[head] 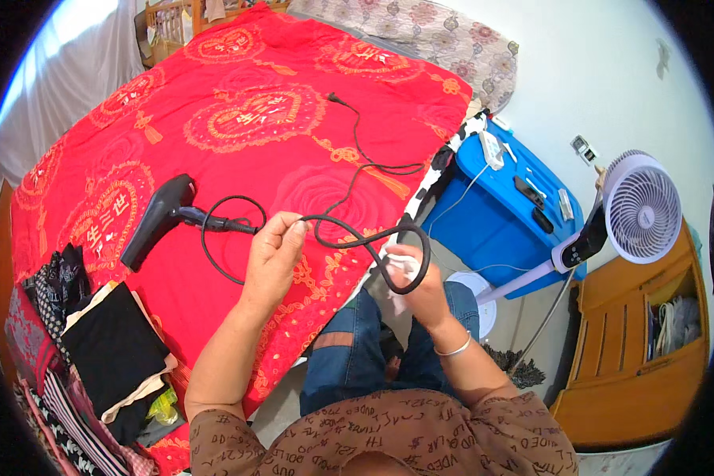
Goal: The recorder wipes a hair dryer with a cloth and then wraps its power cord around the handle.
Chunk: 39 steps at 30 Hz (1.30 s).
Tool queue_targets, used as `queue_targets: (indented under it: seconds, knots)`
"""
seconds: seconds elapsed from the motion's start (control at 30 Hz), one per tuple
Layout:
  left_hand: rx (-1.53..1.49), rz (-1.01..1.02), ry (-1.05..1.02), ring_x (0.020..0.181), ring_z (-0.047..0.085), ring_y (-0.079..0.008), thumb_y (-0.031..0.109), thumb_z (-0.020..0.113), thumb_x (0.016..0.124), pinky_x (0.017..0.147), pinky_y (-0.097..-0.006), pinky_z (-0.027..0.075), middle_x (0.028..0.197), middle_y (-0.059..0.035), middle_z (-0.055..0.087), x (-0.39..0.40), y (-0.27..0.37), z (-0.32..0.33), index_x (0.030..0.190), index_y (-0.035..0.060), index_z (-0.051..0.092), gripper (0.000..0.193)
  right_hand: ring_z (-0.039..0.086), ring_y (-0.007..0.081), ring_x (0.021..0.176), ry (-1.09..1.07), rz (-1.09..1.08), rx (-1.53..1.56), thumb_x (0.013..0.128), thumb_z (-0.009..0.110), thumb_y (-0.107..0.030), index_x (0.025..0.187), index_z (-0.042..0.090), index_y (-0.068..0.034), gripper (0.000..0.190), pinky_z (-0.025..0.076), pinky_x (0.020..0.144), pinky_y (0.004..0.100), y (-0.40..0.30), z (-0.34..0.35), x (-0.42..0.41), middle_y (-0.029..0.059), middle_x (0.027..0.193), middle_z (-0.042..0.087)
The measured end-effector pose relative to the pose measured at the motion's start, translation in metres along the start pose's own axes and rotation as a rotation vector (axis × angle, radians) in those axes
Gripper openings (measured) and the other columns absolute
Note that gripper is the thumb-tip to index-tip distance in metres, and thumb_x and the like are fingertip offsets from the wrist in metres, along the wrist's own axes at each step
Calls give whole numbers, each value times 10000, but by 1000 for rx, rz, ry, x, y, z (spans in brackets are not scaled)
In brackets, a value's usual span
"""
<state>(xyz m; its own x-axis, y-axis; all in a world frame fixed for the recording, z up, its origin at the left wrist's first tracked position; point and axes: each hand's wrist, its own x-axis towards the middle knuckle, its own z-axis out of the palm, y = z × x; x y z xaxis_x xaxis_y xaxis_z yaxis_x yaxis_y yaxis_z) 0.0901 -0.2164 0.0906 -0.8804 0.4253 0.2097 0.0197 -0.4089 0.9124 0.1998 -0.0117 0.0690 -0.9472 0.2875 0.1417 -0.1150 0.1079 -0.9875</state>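
Observation:
A black hair dryer (159, 220) lies on the red bedspread (297, 65), its handle turned toward my left hand (278, 253). Between thumb and fingers, my left hand pinches the dryer's black power cord (345, 239). From there the cord makes a loose loop in front of my right hand (425, 291), which grips a crumpled white cloth (400, 268). Whether the right fingers also touch the cord is hidden. The rest of the cord trails across the bedspread to its plug (335, 98).
Folded clothes (114, 342) are piled at the lower left of the bed. On the right, a blue storage bin (476, 208) carries a power strip (491, 150) and small items. Beside it stand a fan (644, 208) and a wooden cabinet (613, 333).

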Motion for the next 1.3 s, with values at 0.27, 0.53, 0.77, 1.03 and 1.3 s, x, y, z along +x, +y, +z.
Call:
queue_targets:
  seconds: [0.27, 0.53, 0.77, 1.03, 1.3]
  knots:
    - [1, -34, -94, 529, 355, -7, 157, 492, 926, 463, -170, 280, 642, 66, 431, -4, -6, 11, 940, 53, 539, 114, 553, 96, 818, -220, 4, -40, 826, 633, -131, 1082, 581, -12, 288, 451, 715, 229, -33, 44, 9, 56, 929, 578]
    - [22, 35, -18, 564, 418, -31, 162, 503, 919, 511, -172, 345, 677, 26, 489, 3, -6, 0, 915, 48, 544, 121, 531, 100, 886, -150, 10, 142, 838, 580, -48, 988, 586, -2, 157, 432, 775, 246, -35, 49, 6, 50, 974, 577]
    - [65, 27, -47, 588, 452, -50, 167, 504, 915, 538, -185, 371, 690, 14, 515, 1, -7, 5, 910, 57, 533, 114, 533, 62, 820, -152, -88, 230, 803, 651, -66, 930, 555, -24, 164, 436, 708, 209, -44, 63, 9, 32, 937, 589]
    - [19, 79, 67, 577, 451, -47, 153, 510, 912, 508, -183, 365, 682, 19, 511, 8, -4, -8, 921, 67, 532, 90, 499, 33, 629, -198, 17, 189, 816, 660, -131, 838, 590, -31, 124, 389, 546, 182, -39, 52, 5, -14, 698, 585]
    - [-62, 331, 306, 580, 417, -38, 127, 510, 912, 523, -184, 339, 689, 21, 483, 19, 26, -38, 939, 56, 539, 81, 609, 146, 632, -473, -304, -346, 794, 665, -152, 872, 646, -12, 161, 477, 570, 274, -44, -10, 14, 101, 745, 653]
